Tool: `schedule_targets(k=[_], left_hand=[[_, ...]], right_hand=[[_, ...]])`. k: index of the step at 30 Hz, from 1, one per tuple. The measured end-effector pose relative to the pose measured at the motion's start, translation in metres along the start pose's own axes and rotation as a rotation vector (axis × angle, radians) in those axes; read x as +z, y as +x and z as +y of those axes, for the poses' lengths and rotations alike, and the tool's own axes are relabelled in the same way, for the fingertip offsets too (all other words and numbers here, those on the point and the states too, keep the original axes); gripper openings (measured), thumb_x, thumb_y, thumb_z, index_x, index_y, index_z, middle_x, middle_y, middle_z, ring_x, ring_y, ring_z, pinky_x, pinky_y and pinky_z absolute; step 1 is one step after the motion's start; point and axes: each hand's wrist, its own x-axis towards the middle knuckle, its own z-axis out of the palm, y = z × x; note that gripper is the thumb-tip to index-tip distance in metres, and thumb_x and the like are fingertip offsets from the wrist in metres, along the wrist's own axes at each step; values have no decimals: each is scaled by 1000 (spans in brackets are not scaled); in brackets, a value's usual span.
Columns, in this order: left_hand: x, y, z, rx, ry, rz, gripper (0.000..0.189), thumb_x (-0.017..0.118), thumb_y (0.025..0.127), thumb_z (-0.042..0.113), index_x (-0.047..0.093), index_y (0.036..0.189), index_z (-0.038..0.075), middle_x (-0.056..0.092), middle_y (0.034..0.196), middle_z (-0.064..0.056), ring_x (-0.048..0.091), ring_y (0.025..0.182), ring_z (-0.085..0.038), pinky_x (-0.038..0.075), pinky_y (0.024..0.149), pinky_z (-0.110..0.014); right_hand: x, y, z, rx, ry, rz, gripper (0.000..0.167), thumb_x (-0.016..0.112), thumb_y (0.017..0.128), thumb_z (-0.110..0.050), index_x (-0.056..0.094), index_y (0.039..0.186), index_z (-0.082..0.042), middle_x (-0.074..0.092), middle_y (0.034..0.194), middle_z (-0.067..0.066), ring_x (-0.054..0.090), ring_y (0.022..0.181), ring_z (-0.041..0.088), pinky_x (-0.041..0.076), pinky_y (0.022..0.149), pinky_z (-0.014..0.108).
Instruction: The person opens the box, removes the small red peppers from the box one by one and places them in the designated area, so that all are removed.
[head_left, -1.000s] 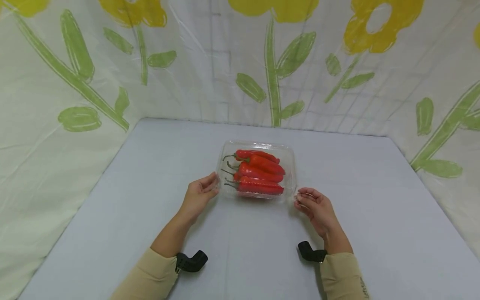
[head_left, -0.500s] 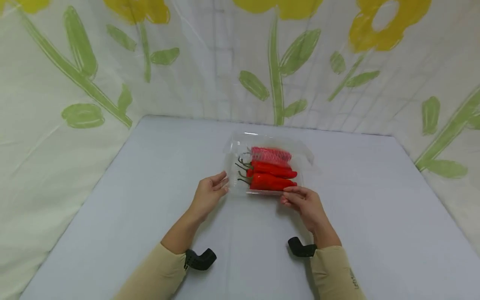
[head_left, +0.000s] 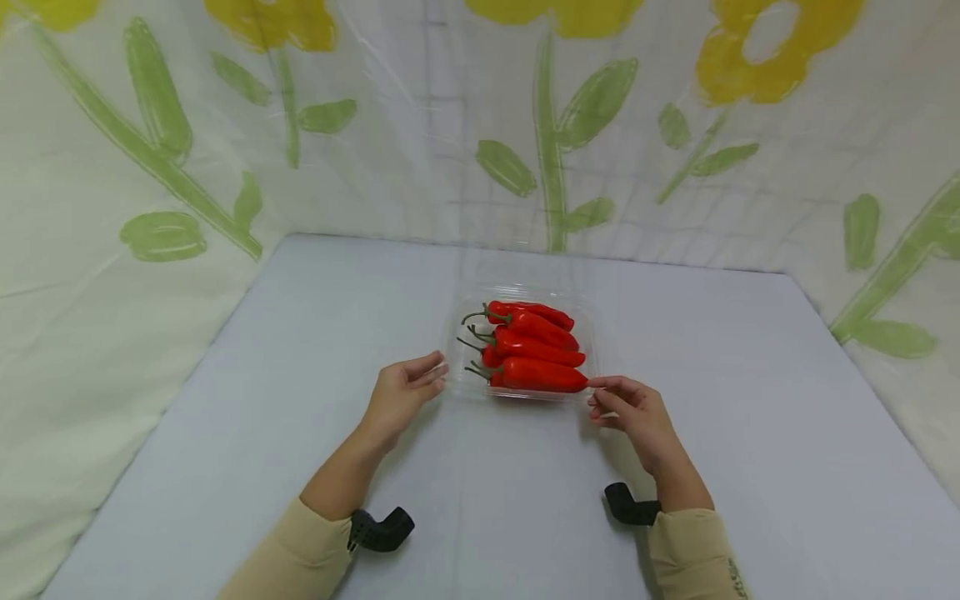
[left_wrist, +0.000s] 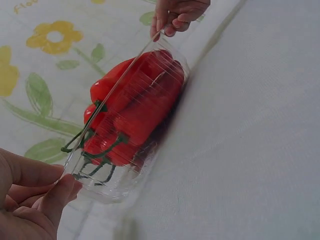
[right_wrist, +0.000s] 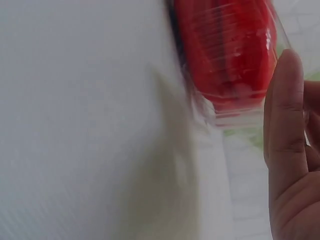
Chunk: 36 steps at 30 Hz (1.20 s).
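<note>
A clear plastic clamshell box [head_left: 525, 396] lies on the table with its base full of several red peppers [head_left: 542, 374], their green stems pointing left. Its transparent lid [head_left: 525, 265] stands raised at the back, faint against the cloth. My left hand [head_left: 401, 393] is at the front left corner; in the left wrist view its thumb and fingers pinch the rim [left_wrist: 75, 150]. At the opposite corner my right hand [head_left: 633, 412] holds the edge between thumb and fingers. The right wrist view shows the thumb [right_wrist: 289, 115] against the box wall beside the peppers.
A white cloth-covered table [head_left: 300, 333] spreads around the box. Behind it hangs a pale curtain [head_left: 375, 167] with yellow flowers and green leaves. Black wrist-worn devices [head_left: 382, 531] sit on both wrists, at the cuffs of beige sleeves [head_left: 292, 554].
The lid lay over the peppers a second ago, was partly lifted half a second ago, and now stands open behind them. The right hand moved inward, then back out to the right corner.
</note>
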Motion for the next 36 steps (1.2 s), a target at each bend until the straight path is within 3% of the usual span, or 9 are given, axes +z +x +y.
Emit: schedule_targets(k=[15,23,29,32,36], left_hand=[[-7,-5,4,-20,-12,4,48,54,87,-9,43,133,-10,46,137,-24,49,124,-32,48,90,-23],[-6,-3,4,-45,-45,10,54,57,85,-7,38,137,-9,48,136,-24,49,124,-32,51,87,-20],[-3,2,4,-32,-48,63,57,57,86,-5,35,139,-9,47,136,-27,48,125,-35,49,92,-27],[-1,5,3,-16,-33,47,57,56,87,-5,33,139,-10,44,138,-27,45,128,-35,46,96,-34],[4,9,1,12,-23,27,58,55,87,-4,31,140,-10,40,141,-27,43,129,-35,42,99,-38]], right_hand=[[-10,5,-9,-6,-68,-159,39,55,94,-20,51,120,9,64,90,3,64,80,10,57,76,27],[-32,5,-20,-31,-208,-303,49,51,96,-26,44,136,1,55,124,27,68,95,21,56,82,36],[-51,12,-37,-77,-361,-248,52,53,95,-29,43,137,-1,47,136,25,61,111,30,52,90,41],[-55,18,-45,-80,-459,-201,54,56,92,-35,47,136,-5,50,136,20,55,118,33,43,100,50],[-54,29,-58,-94,-524,-173,55,59,90,-38,50,134,-6,52,135,18,50,123,35,38,102,54]])
